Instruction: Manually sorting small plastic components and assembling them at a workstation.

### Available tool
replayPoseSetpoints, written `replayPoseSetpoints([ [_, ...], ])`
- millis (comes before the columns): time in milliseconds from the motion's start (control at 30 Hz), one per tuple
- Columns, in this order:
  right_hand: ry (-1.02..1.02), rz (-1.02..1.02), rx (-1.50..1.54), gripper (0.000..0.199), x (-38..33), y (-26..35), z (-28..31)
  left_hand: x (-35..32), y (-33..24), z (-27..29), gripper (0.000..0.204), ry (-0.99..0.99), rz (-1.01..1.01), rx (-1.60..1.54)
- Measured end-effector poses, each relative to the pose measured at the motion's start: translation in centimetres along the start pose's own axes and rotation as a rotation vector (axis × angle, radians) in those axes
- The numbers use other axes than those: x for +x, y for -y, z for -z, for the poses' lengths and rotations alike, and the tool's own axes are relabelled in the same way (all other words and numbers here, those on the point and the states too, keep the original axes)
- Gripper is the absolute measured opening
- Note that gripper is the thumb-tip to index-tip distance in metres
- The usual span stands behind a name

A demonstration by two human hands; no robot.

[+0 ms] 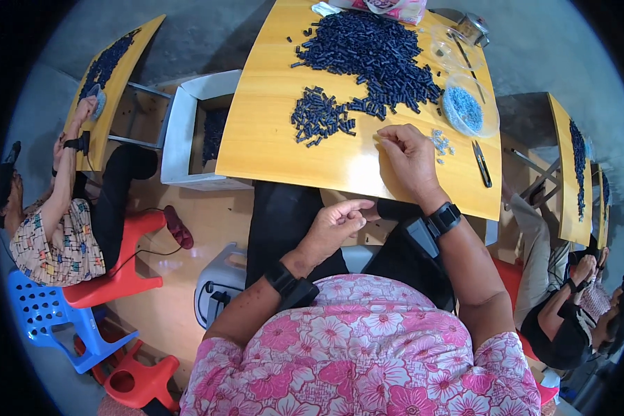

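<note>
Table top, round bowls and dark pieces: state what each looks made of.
Table top: wood or wood-look laminate, glossy, with faint grain and glare. Round bowls: clear plastic, probably; the table shows through. Dark pieces: small matte tubes, likely plastic or rubber; too small to settle.

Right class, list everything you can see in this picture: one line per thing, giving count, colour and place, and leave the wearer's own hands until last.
table: one, yellow wood, centre
small tubes: big heap plus a smaller pile, dark blue, on table
plastic bowl: one, clear, light blue bits inside, table's right side
empty bowl: one, clear, far right corner
tweezers: one, dark, right edge
small pale pieces: a few, beside right hand
box: one, white, left of table
stools: red and blue, lower left
co-workers: one left, one right, at other tables
left hand: over lap, fingers curled
right hand: on table, pinching something tiny
</note>
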State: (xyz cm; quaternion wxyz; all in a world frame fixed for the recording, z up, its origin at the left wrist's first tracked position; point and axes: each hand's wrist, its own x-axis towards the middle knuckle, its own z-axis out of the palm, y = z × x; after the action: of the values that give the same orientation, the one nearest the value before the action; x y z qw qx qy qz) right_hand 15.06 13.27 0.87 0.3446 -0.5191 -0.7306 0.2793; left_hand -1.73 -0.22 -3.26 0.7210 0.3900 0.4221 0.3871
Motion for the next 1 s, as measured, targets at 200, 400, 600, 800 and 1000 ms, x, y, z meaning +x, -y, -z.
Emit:
replayPoseSetpoints([
  [200,0.029,0.092,-0.115,0.015,0.9,1.2,-1.7,0.0,-0.9,-0.1,0.039,-0.024,0.015,-0.045],
  [400,0.046,0.071,-0.215,0.014,0.8,2.3,-2.4,0.0,-0.8,-0.2,0.038,-0.042,0.022,-0.07],
  [600,-0.025,0.177,-0.183,0.015,1.3,2.4,-1.3,0.0,-0.9,-0.2,0.038,-0.046,0.01,-0.087],
  [800,0.026,0.103,-0.229,0.021,2.6,3.0,-1.8,0.2,-0.8,-0.2,0.038,-0.023,0.072,-0.111],
  [1000,0.039,0.103,-0.328,0.022,2.7,3.0,-2.1,0.1,-0.5,0.0,0.038,-0.039,0.044,-0.102],
])
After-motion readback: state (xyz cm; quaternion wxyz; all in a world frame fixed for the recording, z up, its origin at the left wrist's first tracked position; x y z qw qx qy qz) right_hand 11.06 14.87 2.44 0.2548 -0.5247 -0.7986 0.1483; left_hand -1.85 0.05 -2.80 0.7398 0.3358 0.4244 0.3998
